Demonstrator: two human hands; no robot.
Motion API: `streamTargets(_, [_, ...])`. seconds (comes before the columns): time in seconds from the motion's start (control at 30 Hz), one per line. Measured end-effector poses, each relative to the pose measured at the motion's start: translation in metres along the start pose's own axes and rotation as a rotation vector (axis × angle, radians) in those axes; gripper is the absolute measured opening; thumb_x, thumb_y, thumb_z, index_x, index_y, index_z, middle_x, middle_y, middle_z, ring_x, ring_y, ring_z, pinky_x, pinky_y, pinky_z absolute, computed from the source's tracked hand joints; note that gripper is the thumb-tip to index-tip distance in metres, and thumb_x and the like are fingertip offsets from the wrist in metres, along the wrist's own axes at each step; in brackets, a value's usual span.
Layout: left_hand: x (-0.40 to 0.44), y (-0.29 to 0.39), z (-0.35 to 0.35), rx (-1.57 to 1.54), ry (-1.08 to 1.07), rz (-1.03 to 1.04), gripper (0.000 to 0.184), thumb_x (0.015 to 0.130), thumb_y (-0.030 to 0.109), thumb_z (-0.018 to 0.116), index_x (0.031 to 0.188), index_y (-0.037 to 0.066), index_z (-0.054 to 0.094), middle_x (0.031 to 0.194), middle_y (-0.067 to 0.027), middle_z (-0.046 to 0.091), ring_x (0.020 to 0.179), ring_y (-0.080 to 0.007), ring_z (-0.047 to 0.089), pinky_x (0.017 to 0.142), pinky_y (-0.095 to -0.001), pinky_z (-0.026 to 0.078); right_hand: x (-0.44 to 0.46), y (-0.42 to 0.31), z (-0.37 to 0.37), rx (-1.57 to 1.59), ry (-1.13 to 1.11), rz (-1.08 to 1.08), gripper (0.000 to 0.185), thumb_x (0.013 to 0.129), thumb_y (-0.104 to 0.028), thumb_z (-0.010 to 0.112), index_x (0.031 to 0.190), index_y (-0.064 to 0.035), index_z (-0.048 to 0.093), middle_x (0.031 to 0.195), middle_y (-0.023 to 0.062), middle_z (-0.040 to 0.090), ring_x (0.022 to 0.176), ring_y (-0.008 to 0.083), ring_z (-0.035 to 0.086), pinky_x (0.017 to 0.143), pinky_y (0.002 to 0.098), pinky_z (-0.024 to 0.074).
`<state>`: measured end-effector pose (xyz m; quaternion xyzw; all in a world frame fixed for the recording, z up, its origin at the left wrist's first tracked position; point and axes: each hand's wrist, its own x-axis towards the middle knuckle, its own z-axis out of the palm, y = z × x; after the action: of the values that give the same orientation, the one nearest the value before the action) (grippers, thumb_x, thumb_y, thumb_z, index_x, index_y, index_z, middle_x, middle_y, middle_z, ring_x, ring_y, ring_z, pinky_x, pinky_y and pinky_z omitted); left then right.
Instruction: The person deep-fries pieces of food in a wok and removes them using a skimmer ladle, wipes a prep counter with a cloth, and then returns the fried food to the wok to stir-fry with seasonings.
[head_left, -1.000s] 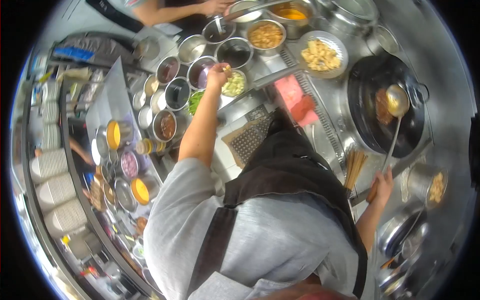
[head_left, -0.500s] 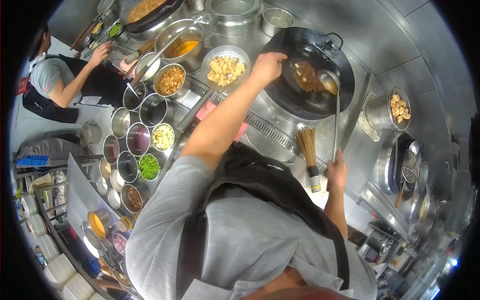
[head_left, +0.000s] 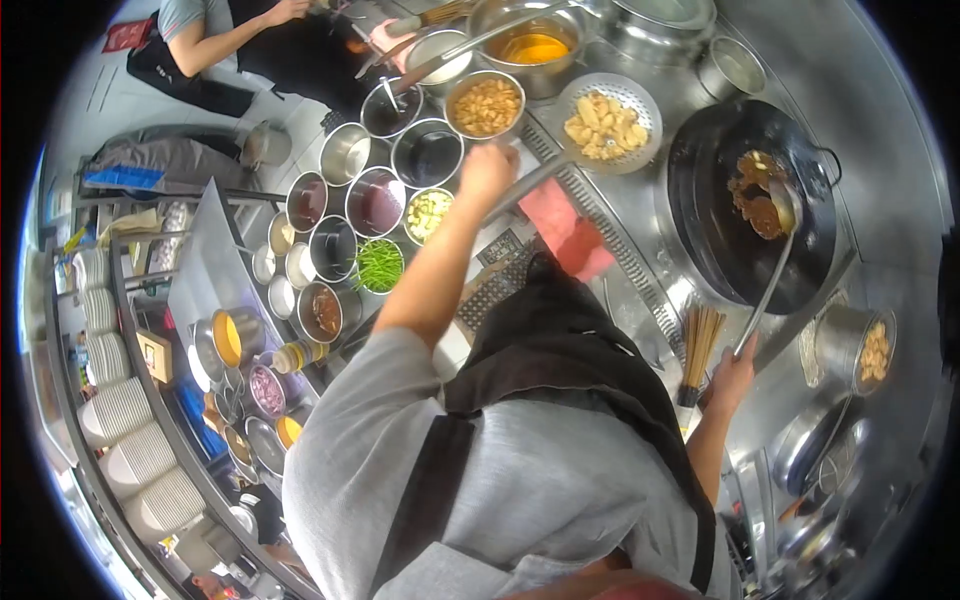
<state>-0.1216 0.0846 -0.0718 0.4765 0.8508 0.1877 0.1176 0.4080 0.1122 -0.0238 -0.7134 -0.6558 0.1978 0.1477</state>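
My right hand [head_left: 729, 380] is closed round the long handle of a ladle [head_left: 787, 208]. The ladle's bowl rests in the brown sauce [head_left: 757, 192] inside the black wok [head_left: 700, 200]. My left hand [head_left: 488, 172] is by the metal handle of a perforated strainer [head_left: 648, 110], just below a pot of browned cubes [head_left: 485, 106]. Its fingers are slightly blurred and partly hidden, so I cannot tell if they grip anything. Golden fried pieces [head_left: 606, 127] lie in the strainer. Below my left hand are a bowl of pale chopped vegetable [head_left: 428, 214] and one of green strips [head_left: 379, 265].
A bamboo brush [head_left: 701, 345] stands beside my right hand. Pink cloth [head_left: 565, 230] lies by the drain grate. A pot with orange liquid [head_left: 535, 47] stands at the back. Another person [head_left: 225, 40] works at the upper left. Stacked plates [head_left: 130, 415] fill the left shelf.
My left hand has left the wok's rim and moved left to the strainer handle and ingredient pots. My view has swung left. The ladle stays in the sauce in my right hand.
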Motion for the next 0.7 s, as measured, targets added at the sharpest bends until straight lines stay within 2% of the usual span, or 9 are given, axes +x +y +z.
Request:
streamTargets(0.07, [0.031,-0.021,-0.028,0.207,0.069,-0.096,0.017,0.078,0.021,0.057,0.085,0.014,0.071,0.085,-0.0171,0.066,0.077,-0.0345,0.066,0.071,-0.0423,0.054,-0.015,-0.024,-0.003,-0.017,-0.042,0.052,0.063,0.081,-0.003,0.055,0.140,-0.0113,0.035,0.061,0.0117,0.053,0.050,0.0177,0.052,0.048,0.0351,0.0418])
streamTargets(0.13, [0.068,-0.040,-0.041,0.322,-0.068,-0.163,0.022,0.082,0.019,0.052,0.090,0.005,0.068,0.094,-0.0154,0.067,0.087,-0.0317,0.066,0.075,-0.0397,0.054,-0.026,-0.036,-0.010,0.472,-0.169,0.141,0.062,0.081,-0.003,0.056,0.140,-0.0091,0.036,0.064,0.0075,0.055,0.048,0.0132,0.051,0.044,0.0291,0.0402])
streamTargets(0.17, [0.083,-0.045,-0.041,0.387,-0.127,-0.130,0.022,0.082,0.019,0.053,0.092,0.006,0.068,0.095,-0.0156,0.067,0.089,-0.0312,0.065,0.076,-0.0395,0.054,-0.024,-0.036,-0.013,0.470,-0.161,0.147,0.062,0.081,-0.003,0.056,0.140,-0.0091,0.036,0.064,0.0075,0.055,0.048,0.0132,0.051,0.044,0.0291,0.0402])
streamTargets(0.23, [0.107,-0.047,-0.036,0.522,-0.260,-0.036,0.022,0.082,0.019,0.054,0.096,0.008,0.068,0.100,-0.0152,0.066,0.095,-0.0290,0.065,0.079,-0.0385,0.053,-0.018,-0.029,-0.020,0.704,-0.231,0.249,0.060,0.082,-0.003,0.056,0.138,-0.0074,0.038,0.066,0.0034,0.055,0.046,0.0095,0.048,0.041,0.0247,0.0384])
streamTargets(0.4, [0.130,-0.036,-0.016,0.636,-0.493,0.007,0.028,0.086,0.023,0.051,0.107,0.014,0.067,0.113,-0.0109,0.063,0.105,-0.0255,0.061,0.085,-0.0369,0.050,-0.008,-0.028,-0.028,0.317,-0.128,0.218,0.061,0.082,-0.004,0.056,0.139,-0.0099,0.037,0.062,0.0043,0.053,0.047,0.0099,0.049,0.043,0.0273,0.0398])
streamTargets(0.47, [0.131,-0.040,-0.005,0.677,-0.503,-0.035,0.027,0.086,0.022,0.051,0.107,0.015,0.067,0.114,-0.0103,0.063,0.107,-0.0241,0.060,0.085,-0.0358,0.050,-0.024,-0.031,-0.029,-0.145,-0.053,0.049,0.061,0.081,-0.006,0.057,0.139,-0.0102,0.037,0.060,0.0050,0.053,0.047,0.0120,0.049,0.044,0.0300,0.0404])
streamTargets(0.53, [0.130,-0.037,-0.012,0.677,-0.505,-0.013,0.029,0.086,0.020,0.050,0.109,0.011,0.066,0.115,-0.0116,0.062,0.107,-0.0247,0.060,0.087,-0.0364,0.049,-0.043,-0.035,-0.028,-0.122,-0.048,0.090,0.061,0.081,-0.007,0.057,0.139,-0.0095,0.037,0.059,0.0055,0.053,0.046,0.0128,0.049,0.044,0.0313,0.0398])
streamTargets(0.63, [0.132,-0.040,-0.026,0.641,-0.551,0.010,0.030,0.085,0.018,0.051,0.108,0.006,0.065,0.112,-0.0145,0.063,0.105,-0.0278,0.060,0.087,-0.0386,0.049,-0.061,-0.044,-0.030,0.335,-0.108,0.269,0.062,0.081,-0.006,0.057,0.140,-0.0093,0.036,0.058,0.0040,0.050,0.046,0.0095,0.047,0.042,0.0279,0.0383])
streamTargets(0.7, [0.133,-0.054,-0.022,0.561,-0.499,0.020,0.029,0.083,0.015,0.051,0.104,0.003,0.066,0.109,-0.0164,0.063,0.103,-0.0304,0.061,0.087,-0.0395,0.049,-0.054,-0.029,-0.026,0.480,-0.135,0.301,0.063,0.081,-0.006,0.057,0.140,-0.0091,0.036,0.058,0.0039,0.050,0.045,0.0094,0.047,0.042,0.0275,0.0385])
